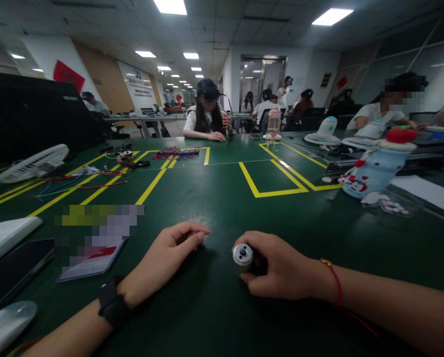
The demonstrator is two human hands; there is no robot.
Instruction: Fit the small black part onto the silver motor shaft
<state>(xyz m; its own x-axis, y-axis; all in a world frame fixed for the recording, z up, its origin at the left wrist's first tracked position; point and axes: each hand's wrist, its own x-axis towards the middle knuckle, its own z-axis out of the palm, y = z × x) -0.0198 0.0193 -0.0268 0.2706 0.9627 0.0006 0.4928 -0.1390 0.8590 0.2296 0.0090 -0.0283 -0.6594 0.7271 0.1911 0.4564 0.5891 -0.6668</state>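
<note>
A small silver metal cylinder, motor-like, (243,255) stands upright on the green table (214,198), its round end with a short shaft facing up. My right hand (272,263) is wrapped round it from the right, thumb at the near side. To the left, my left hand (172,250) rests at the tabletop, fingers curled with thumb and fingertips close together; whether anything small is between them cannot be made out. A gap separates the left fingertips from the cylinder.
A badge-like card (95,260), a phone (17,265) and a white mouse (12,322) lie left. Wires (177,153) are farther back. A blue bottle (374,168) stands right. Across the table sits a person (207,114).
</note>
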